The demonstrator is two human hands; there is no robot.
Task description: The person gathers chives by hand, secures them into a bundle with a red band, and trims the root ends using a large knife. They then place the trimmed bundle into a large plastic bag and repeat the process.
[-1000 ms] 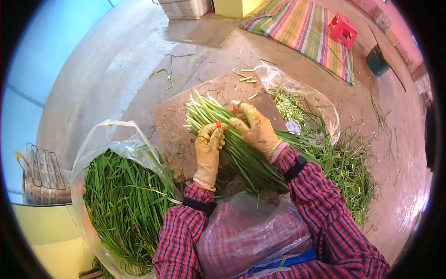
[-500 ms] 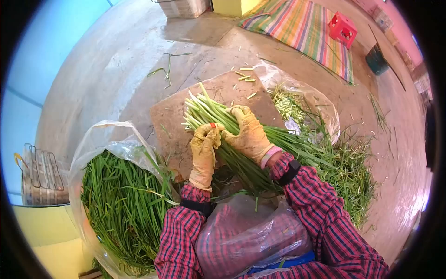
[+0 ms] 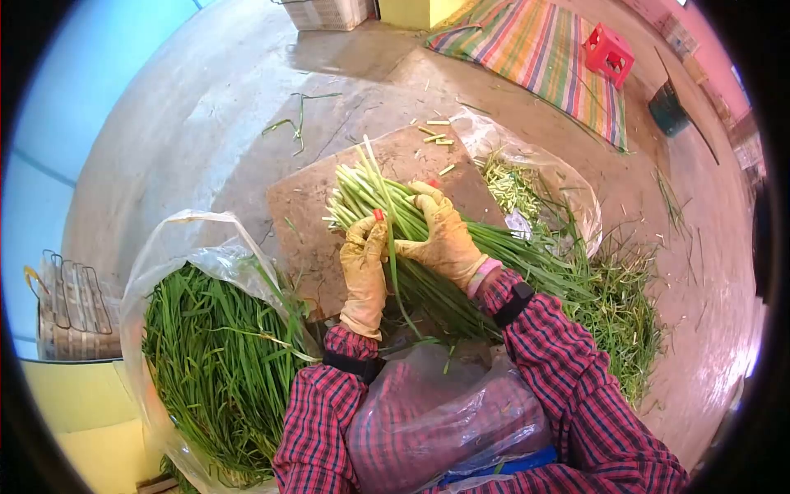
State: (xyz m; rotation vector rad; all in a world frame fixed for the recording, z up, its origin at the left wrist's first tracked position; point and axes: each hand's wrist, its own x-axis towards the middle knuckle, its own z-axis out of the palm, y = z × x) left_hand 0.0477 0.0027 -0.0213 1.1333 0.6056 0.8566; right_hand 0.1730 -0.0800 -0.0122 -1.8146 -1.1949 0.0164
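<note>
A bunch of garlic chives (image 3: 354, 196), pale stem ends up and to the left, lies slanted across the brown board (image 3: 304, 247). My right hand (image 3: 444, 235), in a soiled yellow glove, is closed round the bunch below the pale ends. Facing it, my left hand (image 3: 364, 263), gloved too, has thumb and fingertips pinched at a single chive stalk (image 3: 397, 276) that stands apart in front of the bunch. Red bits show at a fingertip of each glove. The green leaves (image 3: 535, 267) trail right, beneath my right forearm.
On the left, a clear plastic bag (image 3: 185, 239) holds many chives. A second bag (image 3: 568, 169) with cut trimmings lies right of the board, beside a heap of leaves (image 3: 621, 309). Farther off are a striped mat (image 3: 527, 49), a red stool (image 3: 609, 53) and a dustpan (image 3: 668, 111).
A single stalk now stands out in front of the bunch at my left fingertips. My left hand has shifted slightly right; my right hand keeps its hold.
</note>
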